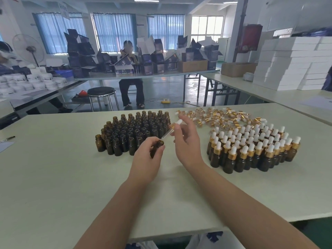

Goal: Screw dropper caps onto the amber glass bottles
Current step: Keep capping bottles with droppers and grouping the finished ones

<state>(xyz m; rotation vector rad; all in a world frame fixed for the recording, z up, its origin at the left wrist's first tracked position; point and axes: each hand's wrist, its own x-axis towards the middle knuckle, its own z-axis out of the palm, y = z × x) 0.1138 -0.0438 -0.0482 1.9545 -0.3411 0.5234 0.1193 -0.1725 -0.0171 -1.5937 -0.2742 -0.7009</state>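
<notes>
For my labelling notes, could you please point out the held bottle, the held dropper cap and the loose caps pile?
held bottle (157, 145), head view, amber shoulder
held dropper cap (179, 121), head view, white bulb
loose caps pile (215, 118), head view, heap's middle

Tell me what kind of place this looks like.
Likely a small packing workshop or factory floor: dozens of uncapped amber bottles and a batch of capped bottles on a long worktable, stacked white boxes, and another person among dark cartons behind.
</notes>
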